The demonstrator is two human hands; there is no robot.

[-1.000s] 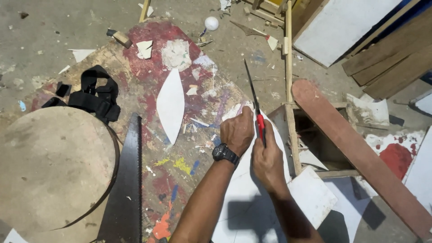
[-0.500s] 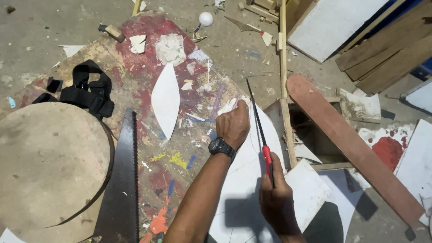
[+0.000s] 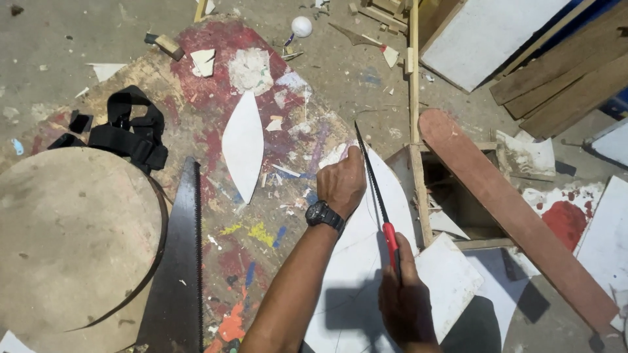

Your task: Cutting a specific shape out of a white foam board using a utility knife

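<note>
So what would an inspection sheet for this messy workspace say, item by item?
Surface: paint-stained board lying on gritty concrete floor.
Job's things: white sheet; narrow saw with red handle, blade lying along the sheet.
Clutter: big handsaw, round wooden disc, white leaf-shaped cutout, black strap, white ball, scraps.
Grippers: left hand presses on the sheet; right hand grips the saw handle.
Cables: nothing seen.
Surroundings: reddish plank, wooden strip, white panels, planks at top right.
</note>
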